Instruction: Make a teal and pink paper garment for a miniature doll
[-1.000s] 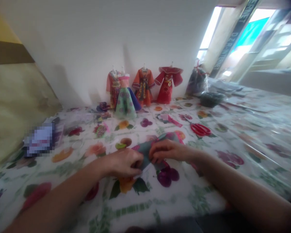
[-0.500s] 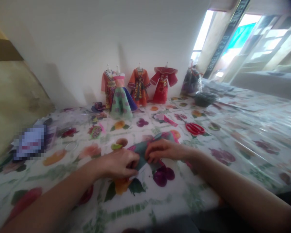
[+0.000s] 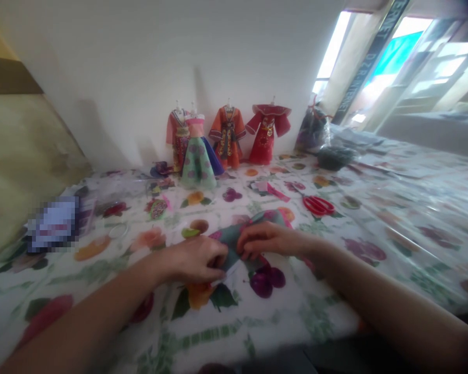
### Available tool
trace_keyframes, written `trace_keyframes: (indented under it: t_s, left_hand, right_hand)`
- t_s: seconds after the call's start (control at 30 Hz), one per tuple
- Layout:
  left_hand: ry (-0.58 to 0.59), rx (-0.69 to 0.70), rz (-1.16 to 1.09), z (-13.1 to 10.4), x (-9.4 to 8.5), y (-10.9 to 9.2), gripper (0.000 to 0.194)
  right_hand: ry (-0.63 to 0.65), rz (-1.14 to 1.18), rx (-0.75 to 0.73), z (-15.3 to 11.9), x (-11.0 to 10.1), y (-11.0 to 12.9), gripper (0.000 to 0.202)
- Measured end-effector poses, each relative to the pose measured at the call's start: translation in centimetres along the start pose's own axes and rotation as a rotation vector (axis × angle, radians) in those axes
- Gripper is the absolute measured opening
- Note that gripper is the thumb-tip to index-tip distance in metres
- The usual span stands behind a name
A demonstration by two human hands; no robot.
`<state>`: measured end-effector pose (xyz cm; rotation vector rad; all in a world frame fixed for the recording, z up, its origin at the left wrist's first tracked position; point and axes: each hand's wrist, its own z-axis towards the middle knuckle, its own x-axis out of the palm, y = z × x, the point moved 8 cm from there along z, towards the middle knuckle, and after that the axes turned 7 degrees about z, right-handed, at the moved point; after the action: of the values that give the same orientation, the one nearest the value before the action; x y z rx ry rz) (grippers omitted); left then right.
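A piece of grey-green fabric with pink patches and pink edging (image 3: 231,238) lies on the tablecloth between my hands. My left hand (image 3: 198,258) is closed at its near left edge, thumb and fingers pinching the cloth. From the right, my right hand (image 3: 265,240) rests over the fabric with bent fingers gripping it near the middle. Part of the cloth is hidden under the right hand and wrist. A small whitish corner shows below the fabric, beside the left fingertips.
Scissors with red handles (image 3: 318,205) lie to the right, near a pink strip (image 3: 277,192). Small doll dresses, among them a green-skirted one (image 3: 198,161) and a red one (image 3: 265,137), stand by the wall. A dark bowl-like bundle (image 3: 336,157) sits at back right.
The whole view has shifted slightly, so everything appears a little further right. Both hands keep their hold on the fabric, with hardly any movement against it.
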<state>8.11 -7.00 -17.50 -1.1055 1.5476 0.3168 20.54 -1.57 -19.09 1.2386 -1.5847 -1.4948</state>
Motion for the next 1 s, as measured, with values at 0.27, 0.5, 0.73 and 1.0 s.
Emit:
trace_keyframes:
  t_s: [0.27, 0.5, 0.73, 1.0]
  left_hand:
    - [0.004, -0.001, -0.03, 0.0, -0.2, -0.1, 0.02]
    - [0.002, -0.009, -0.074, 0.0, -0.1, 0.1, 0.024]
    - [0.005, -0.004, -0.083, 0.0, -0.1, 0.1, 0.022]
    - [-0.005, -0.024, -0.093, 0.1, 0.1, 0.4, 0.021]
  right_hand:
    - [-0.012, 0.038, 0.02, 0.0, 0.1, 0.0, 0.03]
    - [-0.024, -0.028, 0.03, -0.2, 0.3, 0.9, 0.03]
    - [-0.021, -0.073, 0.021, -0.1, 0.2, 0.6, 0.03]
    - [-0.024, -0.048, 0.025, -0.1, 0.2, 0.4, 0.029]
